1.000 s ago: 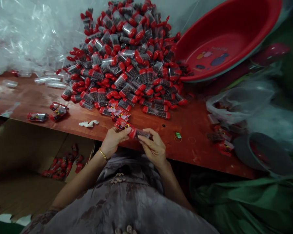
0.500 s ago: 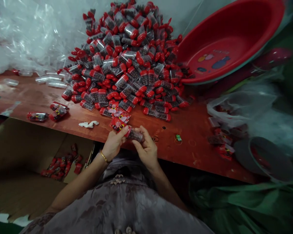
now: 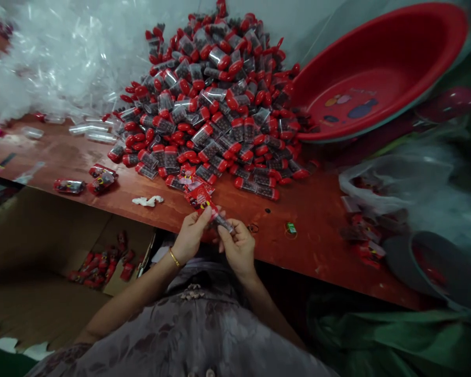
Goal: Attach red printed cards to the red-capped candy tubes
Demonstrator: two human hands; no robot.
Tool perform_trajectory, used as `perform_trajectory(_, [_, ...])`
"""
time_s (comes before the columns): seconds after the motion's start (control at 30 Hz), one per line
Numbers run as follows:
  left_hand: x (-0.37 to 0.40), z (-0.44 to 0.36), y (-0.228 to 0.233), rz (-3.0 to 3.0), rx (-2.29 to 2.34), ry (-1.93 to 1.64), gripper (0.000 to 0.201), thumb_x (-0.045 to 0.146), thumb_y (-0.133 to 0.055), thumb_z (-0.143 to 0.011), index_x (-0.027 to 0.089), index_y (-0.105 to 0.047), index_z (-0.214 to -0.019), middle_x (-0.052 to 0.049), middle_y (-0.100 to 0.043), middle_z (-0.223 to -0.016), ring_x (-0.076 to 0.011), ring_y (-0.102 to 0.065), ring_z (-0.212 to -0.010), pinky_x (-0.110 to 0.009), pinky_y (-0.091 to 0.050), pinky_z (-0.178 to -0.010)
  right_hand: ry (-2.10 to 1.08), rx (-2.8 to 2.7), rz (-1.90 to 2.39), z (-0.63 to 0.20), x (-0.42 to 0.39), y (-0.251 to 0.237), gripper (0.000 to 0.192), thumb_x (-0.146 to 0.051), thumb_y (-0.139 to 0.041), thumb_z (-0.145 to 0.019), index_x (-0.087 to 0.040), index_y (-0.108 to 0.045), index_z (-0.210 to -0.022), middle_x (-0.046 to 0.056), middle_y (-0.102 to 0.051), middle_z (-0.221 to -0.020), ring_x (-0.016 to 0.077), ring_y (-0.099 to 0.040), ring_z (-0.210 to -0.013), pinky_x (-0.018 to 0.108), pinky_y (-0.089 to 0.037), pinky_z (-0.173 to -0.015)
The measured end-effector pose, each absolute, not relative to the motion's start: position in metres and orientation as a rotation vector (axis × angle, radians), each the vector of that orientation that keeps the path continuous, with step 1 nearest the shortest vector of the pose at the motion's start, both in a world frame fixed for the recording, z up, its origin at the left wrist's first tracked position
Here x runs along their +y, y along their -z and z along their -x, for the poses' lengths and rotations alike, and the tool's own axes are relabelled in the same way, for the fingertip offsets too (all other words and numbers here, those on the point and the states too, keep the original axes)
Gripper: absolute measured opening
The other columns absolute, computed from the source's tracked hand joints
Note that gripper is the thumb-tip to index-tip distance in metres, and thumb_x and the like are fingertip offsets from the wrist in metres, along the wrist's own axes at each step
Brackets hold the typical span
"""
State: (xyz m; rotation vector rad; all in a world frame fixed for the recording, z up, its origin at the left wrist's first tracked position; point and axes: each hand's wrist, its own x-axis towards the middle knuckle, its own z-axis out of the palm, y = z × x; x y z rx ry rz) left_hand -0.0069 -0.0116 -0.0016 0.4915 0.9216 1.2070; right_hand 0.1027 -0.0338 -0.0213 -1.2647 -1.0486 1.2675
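Tube (image 3: 225, 224), red at one end, clear at the other, is at the near edge of the table (image 3: 317, 230), left hand (image 3: 191, 234) pinching its red part, right hand (image 3: 239, 247) grasping the clear end; a heap of red-capped tubes (image 3: 212, 120) lies beyond.

Reads as "NO", in white on the dark panel (image 3: 3, 196) at far left, cut by the view's edge — shows only illegible lettering in the basin (image 3: 396, 63) and on the held packet (image 3: 201, 198).
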Motion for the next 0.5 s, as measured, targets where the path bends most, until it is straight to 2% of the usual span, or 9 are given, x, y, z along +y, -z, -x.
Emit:
perform_trajectory(0.13, [-0.016,0.005,0.009,-0.567,0.915,-1.155,0.04,0.048,-0.069,-0.068,0.015,-0.069,-0.09,0.004,-0.058,-0.053,-0.0065,-0.048,-0.041,-0.019,-0.038,-0.041,-1.339,-1.002,1.187,-0.097,-0.032,0.02,0.027,-0.045,-0.06,-0.078,-0.02,-0.052,-0.079,-0.008,-0.053,-0.051,0.0048,-0.044,-0.034,0.016,-0.036,-0.033])
perform_trajectory(0.2, [-0.018,0.005,0.011,-0.602,0.928,-1.138,0.039,0.047,-0.069,-0.069,0.015,-0.069,-0.092,0.006,-0.053,-0.048,-0.0052,-0.041,-0.035,-0.019,-0.032,-0.036,-1.377,-0.975,1.154,-0.095,-0.031,0.02,0.027,-0.046,-0.059,-0.078,-0.02,-0.052,-0.079,-0.007,-0.055,-0.056,0.0044,-0.043,-0.034,0.017,-0.036,-0.032])
perform_trajectory(0.27, [-0.016,0.008,0.009,-0.624,0.946,-1.176,0.037,0.046,-0.07,-0.069,0.015,-0.07,-0.089,0.004,-0.058,-0.053,-0.0068,-0.048,-0.041,-0.02,-0.038,-0.041,-1.362,-0.989,1.167,-0.096,-0.031,0.021,0.027,-0.046,-0.06,-0.078,-0.02,-0.052,-0.082,-0.006,-0.058,-0.061,0.0049,-0.046,-0.036,0.017,-0.038,-0.034])
perform_trajectory(0.33, [-0.012,0.011,0.005,-0.624,0.966,-1.249,0.036,0.045,-0.071,-0.067,0.014,-0.07,-0.086,-0.002,-0.067,-0.065,-0.0107,-0.06,-0.058,-0.021,-0.047,-0.057,-1.308,-1.046,1.21,-0.098,-0.032,0.022,0.026,-0.044,-0.06,-0.078,-0.02,-0.052,-0.084,-0.005,-0.059,-0.063,0.0059,-0.049,-0.039,0.018,-0.039,-0.036])
perform_trajectory(0.4, [-0.007,0.014,0.001,-0.602,1.002,-1.302,0.035,0.043,-0.073,-0.065,0.013,-0.07,-0.082,-0.006,-0.071,-0.075,-0.0148,-0.064,-0.073,-0.025,-0.049,-0.071,-1.227,-1.134,1.255,-0.1,-0.034,0.023,0.025,-0.042,-0.061,-0.079,-0.02,-0.053,-0.087,-0.006,-0.057,-0.06,0.0065,-0.05,-0.041,0.018,-0.039,-0.037])
perform_trajectory(0.47, [-0.004,0.015,-0.001,-0.606,1.016,-1.283,0.033,0.041,-0.075,-0.063,0.012,-0.069,-0.08,-0.006,-0.071,-0.076,-0.0158,-0.065,-0.073,-0.027,-0.05,-0.072,-1.158,-1.209,1.278,-0.101,-0.035,0.023,0.024,-0.041,-0.06,-0.079,-0.019,-0.055,-0.088,-0.007,-0.054,-0.057,0.0061,-0.048,-0.04,0.018,-0.038,-0.038])
perform_trajectory(0.5, [-0.003,0.015,-0.001,-0.626,1.011,-1.251,0.033,0.039,-0.075,-0.063,0.012,-0.069,-0.081,-0.006,-0.071,-0.074,-0.0145,-0.064,-0.067,-0.026,-0.05,-0.067,-1.147,-1.225,1.277,-0.1,-0.035,0.023,0.023,-0.04,-0.06,-0.08,-0.019,-0.056,-0.088,-0.007,-0.052,-0.055,0.0059,-0.047,-0.04,0.018,-0.039,-0.039])
